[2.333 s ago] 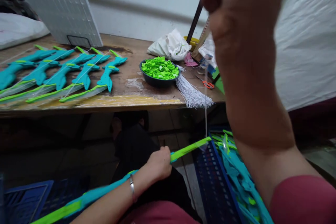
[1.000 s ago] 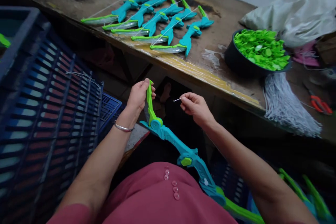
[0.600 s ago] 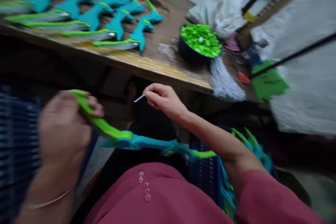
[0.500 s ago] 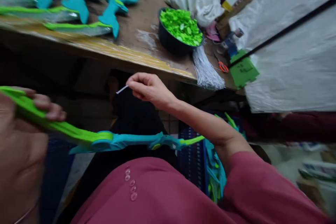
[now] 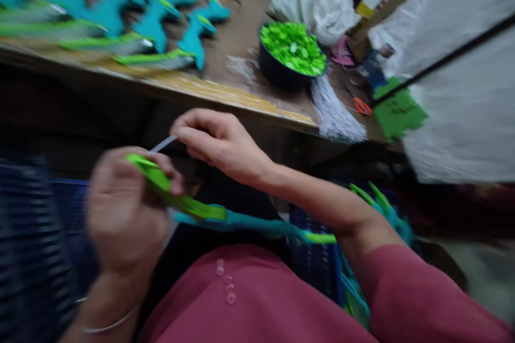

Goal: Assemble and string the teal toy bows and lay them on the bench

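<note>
My left hand (image 5: 124, 209), blurred by motion, is wrapped around the lime-green end of a long teal-and-green plastic piece (image 5: 209, 213). This piece stretches to the right across my lap, past my right forearm. Between thumb and forefinger, my right hand (image 5: 221, 142) pinches a thin white strip (image 5: 164, 143), perhaps a cord. The strip's lower end meets the fingers of my left hand at the green end; whether it enters the plastic is hidden.
Above my hands runs a worktable edge (image 5: 169, 81). Several teal-and-green pieces (image 5: 156, 24) lie there, beside a dark bowl (image 5: 277, 72) of green plastic parts, a bundle of white cords (image 5: 338, 112) and orange-handled scissors (image 5: 362, 106). A blue crate (image 5: 309, 220) holds more pieces on the right.
My left hand has moved right, bringing the green end up to the white strip. My right hand has shifted slightly left, still pinching the strip. The whole view has shifted a little.
</note>
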The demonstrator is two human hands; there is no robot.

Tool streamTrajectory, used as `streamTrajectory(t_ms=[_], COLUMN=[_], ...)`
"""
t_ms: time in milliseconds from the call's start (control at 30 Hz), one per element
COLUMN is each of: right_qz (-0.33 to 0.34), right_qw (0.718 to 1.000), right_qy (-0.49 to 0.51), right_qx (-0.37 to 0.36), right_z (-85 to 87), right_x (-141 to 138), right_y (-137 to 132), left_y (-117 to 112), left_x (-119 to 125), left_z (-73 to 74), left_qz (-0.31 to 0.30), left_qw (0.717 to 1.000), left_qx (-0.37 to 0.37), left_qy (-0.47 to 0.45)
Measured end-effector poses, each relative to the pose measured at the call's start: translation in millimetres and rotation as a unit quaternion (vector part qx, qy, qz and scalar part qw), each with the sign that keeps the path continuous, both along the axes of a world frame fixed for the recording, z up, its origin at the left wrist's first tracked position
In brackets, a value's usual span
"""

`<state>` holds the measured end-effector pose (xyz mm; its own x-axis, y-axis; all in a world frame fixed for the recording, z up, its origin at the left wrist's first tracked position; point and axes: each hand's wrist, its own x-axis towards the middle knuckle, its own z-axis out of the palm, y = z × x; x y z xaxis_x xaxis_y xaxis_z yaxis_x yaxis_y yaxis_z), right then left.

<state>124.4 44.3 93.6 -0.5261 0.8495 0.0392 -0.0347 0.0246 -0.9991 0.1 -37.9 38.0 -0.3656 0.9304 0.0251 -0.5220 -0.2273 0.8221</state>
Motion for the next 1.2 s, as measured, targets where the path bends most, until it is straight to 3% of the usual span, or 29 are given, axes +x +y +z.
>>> streamTrajectory(t_ms=[100, 267, 533, 1200], right_qz=[0.005, 0.055, 0.02, 0.025], right_qw=[0.998, 0.988, 0.964, 0.953], right_qy=[-0.002, 0.001, -0.013, -0.043], right_qx=[0.064, 0.146, 0.267, 0.3], right_z=[5.8, -7.5, -15.1, -20.5], right_x=[-8.3, -22.2, -26.5, -23.3], right_y=[-19.4, -41.5, -57.5, -61.3], left_y=[-8.6, -19.1, -25.0, -25.1], left_x=[3.3, -17.1, -26.6, -26.3], left_z=[1.5, -12.7, -18.2, -17.1], left_qz=[-0.026, -0.048, -0.097, -0.11], left_qw=[0.999, 0.994, 0.982, 0.984], left_qx=[0.039, 0.075, 0.098, 0.1], left_qy=[0.001, -0.063, -0.131, -0.098])
